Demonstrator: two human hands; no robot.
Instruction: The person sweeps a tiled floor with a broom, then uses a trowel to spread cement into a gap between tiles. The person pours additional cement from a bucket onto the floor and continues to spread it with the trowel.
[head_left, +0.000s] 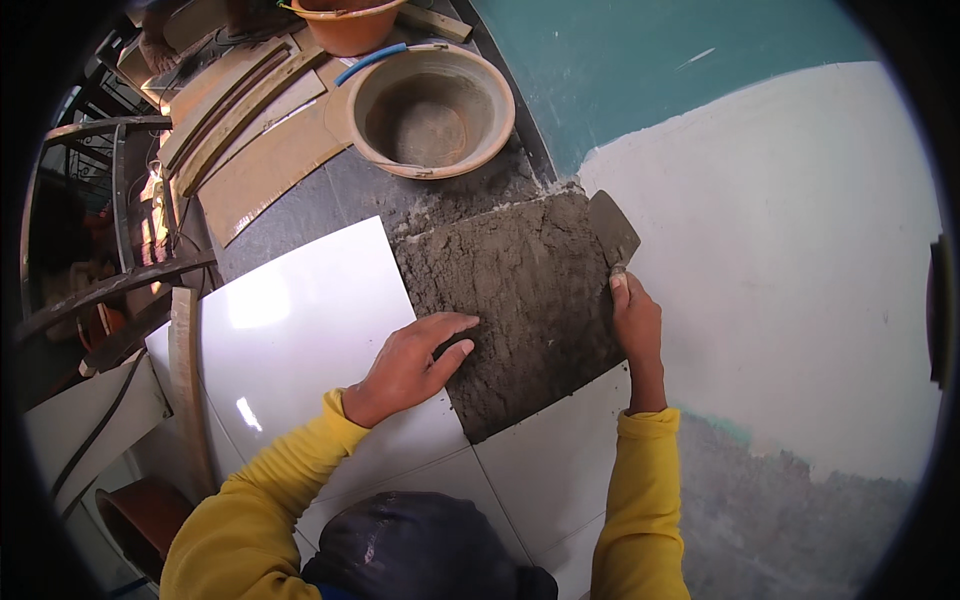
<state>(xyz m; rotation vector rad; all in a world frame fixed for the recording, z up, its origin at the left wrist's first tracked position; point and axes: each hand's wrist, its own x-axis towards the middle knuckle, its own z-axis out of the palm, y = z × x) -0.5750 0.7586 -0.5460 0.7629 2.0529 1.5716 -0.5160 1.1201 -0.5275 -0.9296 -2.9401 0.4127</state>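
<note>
A square bed of wet grey mortar (515,290) covers the floor in front of me, its surface rough and ridged. My right hand (637,318) is closed around the handle of a trowel (612,228), whose flat blade points away from me at the mortar's right edge, beside the wall. Over the mortar's left edge hovers my left hand (412,362), fingers and thumb apart, with nothing in it. Glossy white floor tiles (310,310) border the mortar on the left and on my side.
Beyond the mortar stands a round bucket (440,112) with a grey-coated inside and a blue-sleeved handle; an orange bucket (350,25) is behind it. Wooden boards (250,110) lie at the far left. The painted wall (780,240) rises close on the right. Another person's hand (158,52) shows top left.
</note>
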